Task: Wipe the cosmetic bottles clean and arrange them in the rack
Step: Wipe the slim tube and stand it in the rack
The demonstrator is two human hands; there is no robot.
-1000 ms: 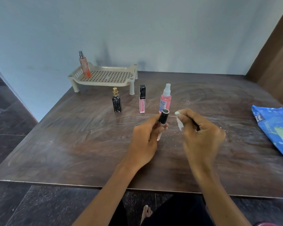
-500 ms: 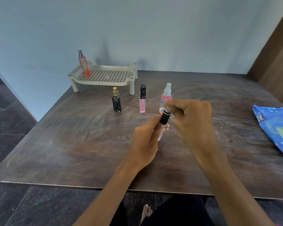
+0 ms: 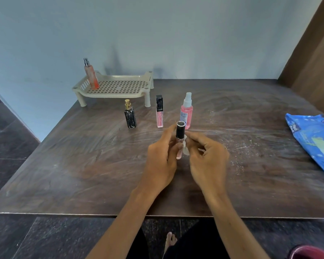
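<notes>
Dark wood-grain surface (image 3: 82, 165), smeared with pale streaks and white specks right of centre. Blue wet-wipe pack (image 3: 314, 139) lying flat near the right edge. Pale blue wall (image 3: 176, 34) behind, brown wooden panel (image 3: 314, 58) at right, dark tiled floor (image 3: 7, 146) left.

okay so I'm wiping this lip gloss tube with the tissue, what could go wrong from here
1. The pink spray bottle stands just behind your hands; a wide wiping stroke by the right hand could tip it.
2. The left hand holds the slim lip gloss tube by the fingers only, so rubbing with the white tissue might twist it loose.
3. The table looks dusty; setting it down could dirty it again.
</notes>
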